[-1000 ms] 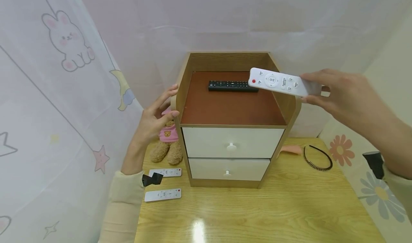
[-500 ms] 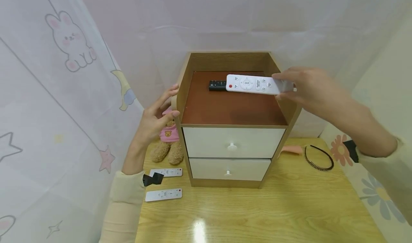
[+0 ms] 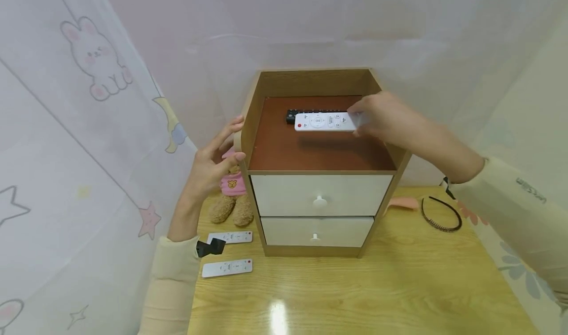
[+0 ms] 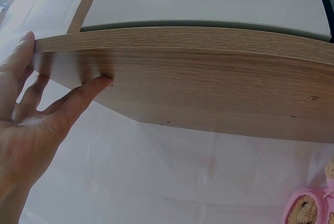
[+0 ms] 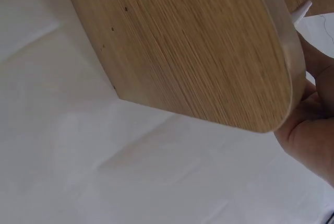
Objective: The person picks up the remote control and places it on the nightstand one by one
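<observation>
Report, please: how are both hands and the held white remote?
Right hand holds white remote above brown shelf. Left hand touches cabinet's left side panel. Possible obstacle: black remote on shelf, partly hidden.

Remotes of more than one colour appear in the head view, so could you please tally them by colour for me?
White: 3 (the held remote in the right hand; the near remote and far remote on the table)
Black: 1 (the black remote on top of the cabinet)
Total: 4 remotes
</observation>
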A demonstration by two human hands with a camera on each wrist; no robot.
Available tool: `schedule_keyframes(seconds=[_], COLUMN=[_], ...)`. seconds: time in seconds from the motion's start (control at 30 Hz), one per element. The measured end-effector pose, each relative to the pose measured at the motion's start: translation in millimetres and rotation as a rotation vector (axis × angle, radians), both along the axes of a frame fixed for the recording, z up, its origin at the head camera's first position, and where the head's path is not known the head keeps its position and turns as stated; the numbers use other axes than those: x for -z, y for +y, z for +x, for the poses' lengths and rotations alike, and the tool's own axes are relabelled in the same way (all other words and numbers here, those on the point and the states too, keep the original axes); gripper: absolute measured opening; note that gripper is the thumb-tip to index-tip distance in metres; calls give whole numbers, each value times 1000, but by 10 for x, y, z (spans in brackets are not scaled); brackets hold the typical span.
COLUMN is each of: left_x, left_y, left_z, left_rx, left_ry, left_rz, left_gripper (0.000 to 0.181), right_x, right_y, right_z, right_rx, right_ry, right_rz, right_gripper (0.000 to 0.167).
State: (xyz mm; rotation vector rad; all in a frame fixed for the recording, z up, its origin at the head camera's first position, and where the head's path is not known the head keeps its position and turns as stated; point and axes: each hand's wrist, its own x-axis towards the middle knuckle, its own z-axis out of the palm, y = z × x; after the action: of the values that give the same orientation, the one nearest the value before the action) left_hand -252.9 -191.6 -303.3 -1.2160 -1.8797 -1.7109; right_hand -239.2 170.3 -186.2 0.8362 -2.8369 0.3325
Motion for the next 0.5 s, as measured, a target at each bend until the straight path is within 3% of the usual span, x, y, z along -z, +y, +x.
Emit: schedule_keyframes(seconds=[0.27,0.5], left_x=[-10,-20], left_y=[-26,-39], left_z=[33,61], left_rx=[6,1], left_ry=[-18,-25], left_rz=[11,6], left_gripper=[55,55], right_x=[112,186], right_y=[-184,-246], right_z=[-226,-333], right_rx=[16,34], right_ry=[-23,-64], right_rz=[74,98], right_gripper=[33,34])
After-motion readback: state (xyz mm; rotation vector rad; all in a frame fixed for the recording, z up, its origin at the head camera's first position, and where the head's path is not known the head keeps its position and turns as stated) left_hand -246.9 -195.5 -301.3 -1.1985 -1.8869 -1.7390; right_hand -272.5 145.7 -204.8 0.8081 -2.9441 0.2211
